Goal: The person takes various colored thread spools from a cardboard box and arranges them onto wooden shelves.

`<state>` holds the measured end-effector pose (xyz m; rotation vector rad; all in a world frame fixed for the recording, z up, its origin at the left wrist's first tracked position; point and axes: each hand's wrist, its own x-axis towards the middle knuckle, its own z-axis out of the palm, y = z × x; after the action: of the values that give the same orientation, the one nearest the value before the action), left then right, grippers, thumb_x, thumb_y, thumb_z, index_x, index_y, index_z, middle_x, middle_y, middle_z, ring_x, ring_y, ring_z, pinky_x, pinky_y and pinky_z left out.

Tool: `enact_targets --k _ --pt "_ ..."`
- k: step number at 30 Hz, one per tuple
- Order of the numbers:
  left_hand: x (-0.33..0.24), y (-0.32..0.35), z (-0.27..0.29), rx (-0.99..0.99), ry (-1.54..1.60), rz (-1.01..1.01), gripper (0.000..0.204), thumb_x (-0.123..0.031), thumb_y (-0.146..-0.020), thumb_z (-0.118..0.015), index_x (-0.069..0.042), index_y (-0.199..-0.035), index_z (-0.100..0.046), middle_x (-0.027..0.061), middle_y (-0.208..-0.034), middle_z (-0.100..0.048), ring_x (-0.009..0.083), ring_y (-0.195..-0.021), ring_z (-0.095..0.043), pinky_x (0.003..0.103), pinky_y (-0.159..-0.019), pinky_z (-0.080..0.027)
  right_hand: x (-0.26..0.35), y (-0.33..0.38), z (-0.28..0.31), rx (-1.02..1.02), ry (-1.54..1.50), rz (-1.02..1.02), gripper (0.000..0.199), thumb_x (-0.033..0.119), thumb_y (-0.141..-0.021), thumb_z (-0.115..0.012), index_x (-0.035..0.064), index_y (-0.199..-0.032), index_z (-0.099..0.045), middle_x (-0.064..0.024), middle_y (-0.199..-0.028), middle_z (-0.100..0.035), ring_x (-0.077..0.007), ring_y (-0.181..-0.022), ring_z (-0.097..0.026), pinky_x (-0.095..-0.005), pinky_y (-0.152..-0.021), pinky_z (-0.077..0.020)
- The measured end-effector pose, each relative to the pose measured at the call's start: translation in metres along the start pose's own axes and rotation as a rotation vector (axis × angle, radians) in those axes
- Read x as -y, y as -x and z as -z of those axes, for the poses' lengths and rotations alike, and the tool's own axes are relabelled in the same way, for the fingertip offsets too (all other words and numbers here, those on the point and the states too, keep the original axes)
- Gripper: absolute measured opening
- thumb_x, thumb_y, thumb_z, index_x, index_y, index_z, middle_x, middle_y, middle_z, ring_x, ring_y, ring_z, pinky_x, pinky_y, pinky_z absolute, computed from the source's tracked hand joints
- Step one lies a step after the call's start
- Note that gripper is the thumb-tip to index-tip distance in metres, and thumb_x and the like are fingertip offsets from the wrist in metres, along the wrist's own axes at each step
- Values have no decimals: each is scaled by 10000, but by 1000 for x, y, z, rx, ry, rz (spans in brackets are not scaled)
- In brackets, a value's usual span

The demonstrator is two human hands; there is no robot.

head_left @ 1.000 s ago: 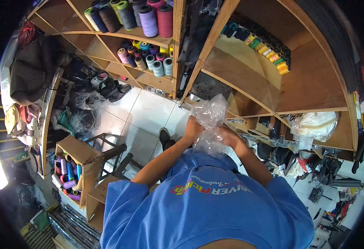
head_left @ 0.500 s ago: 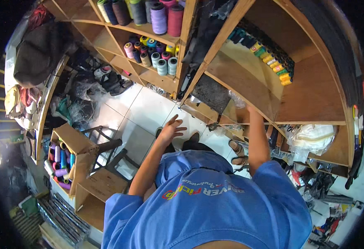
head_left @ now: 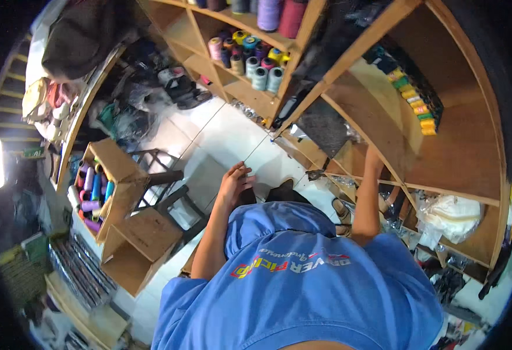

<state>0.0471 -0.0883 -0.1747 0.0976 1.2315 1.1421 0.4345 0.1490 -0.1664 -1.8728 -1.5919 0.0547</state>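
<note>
a person in a blue shirt (head_left: 302, 291) bends over a white tiled floor (head_left: 232, 140) between wooden shelves. the left hand (head_left: 235, 182) hangs empty above the floor, fingers loosely spread, near a dark shoe (head_left: 284, 191). the right hand (head_left: 375, 156) reaches into the wooden shelf (head_left: 384, 122) on the right; whether it holds anything cannot be told. thread spools (head_left: 256, 58) fill the far shelf, a crate of spools (head_left: 95, 189) stands at left, and a white plastic bag (head_left: 451, 213) lies in a lower right compartment.

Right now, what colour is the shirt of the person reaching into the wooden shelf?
Blue, with lettering across the chest; the shirt fills the lower part of the head view, the only view.
</note>
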Motion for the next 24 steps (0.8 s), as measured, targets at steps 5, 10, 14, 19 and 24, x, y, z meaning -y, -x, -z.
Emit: enact_targets --k 5,10,14,19,24 --pt "-7 15 12 -150 -42 -91 403 -126 -857 -498 -30 -1246 -463 95 -1004 -578 175 -757 -605 289 -665 -499 17 46 0 319 266 155 479 239 -910 -452 -63 -1278 -408 -253 -1285 -455 -355 -1217 -422 -433 -1019 -315" --pt "-9 50 32 -329 -26 -300 376 -78 -830 -472 -16 -1199 -513 55 -826 -570 131 -707 -568 269 -652 -496 136 128 -10 478 -211 319 593 209 -874 -491 -4 -1379 -264 -242 -1390 -327 -367 -1271 -351 -417 -1050 -279" --pt "-16 89 55 -468 99 -419 339 -74 -853 -489 -25 -1187 -526 44 -820 -562 130 -711 -574 259 -650 -492 214 170 -38 1177 -340 435 569 224 -829 -577 16 -1323 -386 -222 -1283 -476 -365 -1166 -478 -397 -969 -388" --pt "-34 144 91 -626 219 -599 305 -120 -880 -541 -28 -1170 -532 24 -846 -553 119 -719 -577 247 -621 -486 312 218 -58 1560 -587 682 510 269 -822 -589 44 -1264 -471 -206 -1225 -530 -306 -1068 -569 -366 -866 -470" --pt "-62 198 140 -837 233 -741 299 -149 -863 -573 -29 -1137 -556 30 -873 -575 111 -728 -582 239 -605 -478 428 279 -58 1601 -529 859 468 274 -814 -592 64 -1225 -516 -174 -1123 -601 -301 -986 -606 -350 -837 -475"
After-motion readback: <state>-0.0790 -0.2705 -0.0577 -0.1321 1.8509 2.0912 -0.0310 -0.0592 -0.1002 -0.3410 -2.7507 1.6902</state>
